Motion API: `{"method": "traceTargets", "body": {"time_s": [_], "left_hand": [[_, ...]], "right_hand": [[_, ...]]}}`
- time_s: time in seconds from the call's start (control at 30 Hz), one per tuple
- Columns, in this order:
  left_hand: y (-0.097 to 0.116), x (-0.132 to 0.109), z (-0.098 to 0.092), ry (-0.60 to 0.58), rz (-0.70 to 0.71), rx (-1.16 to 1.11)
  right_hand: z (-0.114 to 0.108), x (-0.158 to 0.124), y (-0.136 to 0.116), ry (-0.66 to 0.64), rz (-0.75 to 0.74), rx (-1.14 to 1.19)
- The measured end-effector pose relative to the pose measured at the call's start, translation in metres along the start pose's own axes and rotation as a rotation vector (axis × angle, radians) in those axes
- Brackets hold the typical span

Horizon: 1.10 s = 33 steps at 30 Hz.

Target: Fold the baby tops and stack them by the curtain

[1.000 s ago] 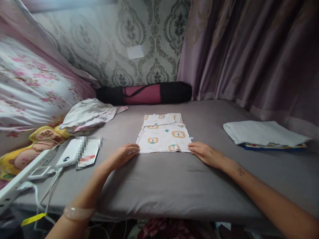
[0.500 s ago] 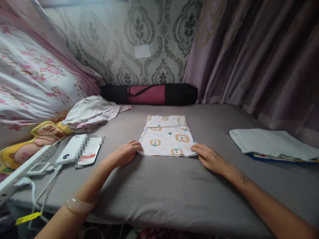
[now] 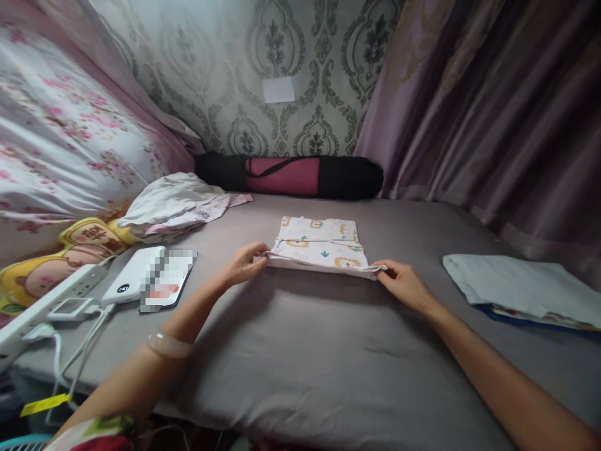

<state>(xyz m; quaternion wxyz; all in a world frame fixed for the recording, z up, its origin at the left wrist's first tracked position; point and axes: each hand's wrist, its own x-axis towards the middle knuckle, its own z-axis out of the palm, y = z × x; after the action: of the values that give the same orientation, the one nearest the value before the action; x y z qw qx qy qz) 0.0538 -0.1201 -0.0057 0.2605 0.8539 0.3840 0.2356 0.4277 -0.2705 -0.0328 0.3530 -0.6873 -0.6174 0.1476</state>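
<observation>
Cloth (image 3: 312,252), printed, one: lies between left hand (image 3: 245,263) and right hand (image 3: 404,285), each pinching a raised near corner.

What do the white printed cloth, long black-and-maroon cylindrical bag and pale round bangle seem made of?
White printed cloth: thin matte fabric, perhaps cotton; its lifted edge bends softly.
Long black-and-maroon cylindrical bag: probably textile, dull, without highlights.
Pale round bangle: smooth, glossy, with bright highlights; stone, glass or plastic, unclear.
</observation>
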Motion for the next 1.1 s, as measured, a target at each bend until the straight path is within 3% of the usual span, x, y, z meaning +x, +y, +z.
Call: {"method": "traceTargets", "body": {"time_s": [0.23, 0.53, 0.83, 1.1], "left_hand": [[-0.010, 0.062, 0.013, 0.229, -0.130, -0.147], [-0.025, 0.122, 0.031, 0.300, -0.305, 0.070], [-0.040, 0.149, 0.053, 0.336, -0.379, 0.176], [-0.040, 0.158, 0.058, 0.316, -0.412, 0.247]], "right_hand": [[0.009, 0.055, 0.005, 0.138, 0.057, 0.086], [0.028, 0.103, 0.000, 0.212, 0.227, -0.358], [0.042, 0.130, -0.004, 0.145, 0.334, -0.530], [0.045, 0.147, 0.001, 0.138, 0.333, -0.571]]}}
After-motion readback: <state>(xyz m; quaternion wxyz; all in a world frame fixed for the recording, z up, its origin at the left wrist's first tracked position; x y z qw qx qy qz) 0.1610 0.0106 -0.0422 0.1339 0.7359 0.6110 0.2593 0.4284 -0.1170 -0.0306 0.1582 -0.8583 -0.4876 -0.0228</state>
